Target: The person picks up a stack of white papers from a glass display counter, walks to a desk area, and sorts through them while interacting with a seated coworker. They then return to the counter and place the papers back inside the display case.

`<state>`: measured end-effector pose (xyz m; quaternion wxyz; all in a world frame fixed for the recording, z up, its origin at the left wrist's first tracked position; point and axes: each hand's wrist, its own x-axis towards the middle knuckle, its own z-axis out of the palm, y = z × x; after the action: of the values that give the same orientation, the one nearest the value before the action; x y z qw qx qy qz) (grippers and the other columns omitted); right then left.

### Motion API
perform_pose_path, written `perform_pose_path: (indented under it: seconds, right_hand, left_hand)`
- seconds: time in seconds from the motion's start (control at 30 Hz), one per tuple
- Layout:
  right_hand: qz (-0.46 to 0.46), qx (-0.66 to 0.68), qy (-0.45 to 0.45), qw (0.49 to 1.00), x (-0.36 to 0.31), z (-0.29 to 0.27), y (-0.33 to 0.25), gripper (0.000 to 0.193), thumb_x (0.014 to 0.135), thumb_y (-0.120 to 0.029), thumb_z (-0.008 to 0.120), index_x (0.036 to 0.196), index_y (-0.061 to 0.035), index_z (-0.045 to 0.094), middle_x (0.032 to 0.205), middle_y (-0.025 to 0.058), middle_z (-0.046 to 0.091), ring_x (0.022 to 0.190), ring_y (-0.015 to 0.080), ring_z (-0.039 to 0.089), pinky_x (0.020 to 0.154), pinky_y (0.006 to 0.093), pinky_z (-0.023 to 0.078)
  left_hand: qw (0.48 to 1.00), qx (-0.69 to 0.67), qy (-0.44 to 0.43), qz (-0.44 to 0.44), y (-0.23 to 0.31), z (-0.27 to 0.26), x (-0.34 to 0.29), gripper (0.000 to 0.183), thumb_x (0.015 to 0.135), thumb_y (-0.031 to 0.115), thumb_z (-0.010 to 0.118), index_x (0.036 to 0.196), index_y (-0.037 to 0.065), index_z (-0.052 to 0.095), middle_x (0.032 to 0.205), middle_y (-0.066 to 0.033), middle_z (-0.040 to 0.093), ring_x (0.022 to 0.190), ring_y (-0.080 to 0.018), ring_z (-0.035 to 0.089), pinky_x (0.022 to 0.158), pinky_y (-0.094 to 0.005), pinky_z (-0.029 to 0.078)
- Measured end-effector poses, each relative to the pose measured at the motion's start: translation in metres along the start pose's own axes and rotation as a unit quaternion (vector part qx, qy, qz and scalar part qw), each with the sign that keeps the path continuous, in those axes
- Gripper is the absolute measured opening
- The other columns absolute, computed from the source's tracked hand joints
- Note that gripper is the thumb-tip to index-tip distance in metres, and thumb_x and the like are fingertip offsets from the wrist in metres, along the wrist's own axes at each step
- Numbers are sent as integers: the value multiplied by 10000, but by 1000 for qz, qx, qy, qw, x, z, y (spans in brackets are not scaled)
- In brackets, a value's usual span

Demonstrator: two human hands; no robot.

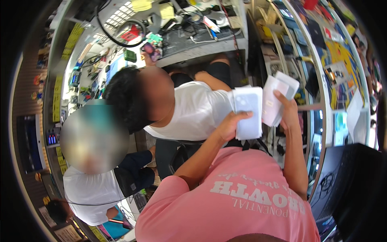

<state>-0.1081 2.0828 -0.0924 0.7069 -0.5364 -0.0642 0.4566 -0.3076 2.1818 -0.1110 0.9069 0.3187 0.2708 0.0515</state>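
Note:
My left hand (pixel 229 126) is closed on a stack of thin, pale phone-shaped packs (pixel 249 127). The top one looks like the back of a phone with a camera bump, and my thumb lies across it. To the right, my right hand (pixel 288 108) grips a second stack of flat, white and pale pink packs (pixel 272 94), fanned slightly and tilted, the thumb on its front. Both stacks are held up in front of my chest, close together with a narrow gap. Whether they are covers or slim boxes I cannot tell.
A person in a white shirt (pixel 193 107) sits just ahead, and another person (pixel 90 193) is at the lower left. Beyond is a cluttered workbench (pixel 177 48) with cables and small parts. Shelves (pixel 278 44) line the right, above a dark monitor (pixel 342 181).

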Motion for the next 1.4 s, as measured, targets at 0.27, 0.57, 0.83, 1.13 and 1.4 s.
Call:
perform_pose_path:
  seconds: [0.27, 0.57, 0.83, 1.13, 1.4]
  right_hand:
    - [56, 82, -51, 994, 4, 5, 8, 555, 832, -178, 710, 1309, 43, 532, 1120, 158, 652, 988, 294, 691, 880, 415, 580]
    - [46, 48, -45, 997, 11, 7, -2, 518, 845, -169, 752, 1289, 39, 584, 1155, 145, 677, 1016, 257, 692, 912, 392, 562]
    - [8, 153, -61, 986, -3, 4, -31, 542, 880, -208, 724, 1354, -8, 552, 1132, 127, 680, 1039, 236, 672, 929, 398, 549]
    - [-8, 260, -112, 959, -24, -14, -36, 625, 976, -446, 525, 1400, 11, 478, 1065, 158, 657, 906, 236, 682, 848, 405, 576]
    - [42, 217, -56, 974, -58, -38, -29, 467, 955, -290, 600, 1277, 44, 551, 1063, 176, 699, 928, 286, 710, 872, 436, 581]
  left_hand:
    - [993, -114, -4, 18, 14, 9, -12, 517, 929, 290, 662, 1331, -11, 539, 1144, -182, 689, 1028, -270, 695, 885, -436, 582]
    - [997, -70, -9, -20, 15, -4, -1, 568, 935, 246, 630, 1420, -1, 468, 1256, -165, 631, 1077, -293, 682, 911, -466, 575]
    - [990, -99, 5, 101, 44, 30, -6, 653, 888, 191, 652, 1461, -7, 409, 1353, -151, 572, 1077, -347, 680, 888, -496, 589]
    - [987, -77, 3, 144, 58, 21, 1, 709, 923, 190, 597, 1547, 37, 299, 1500, -169, 477, 1075, -358, 675, 924, -495, 567]
    - [993, -21, -71, 93, 76, 56, 32, 709, 916, 163, 609, 1539, 16, 305, 1501, -208, 467, 1059, -355, 691, 913, -475, 587]
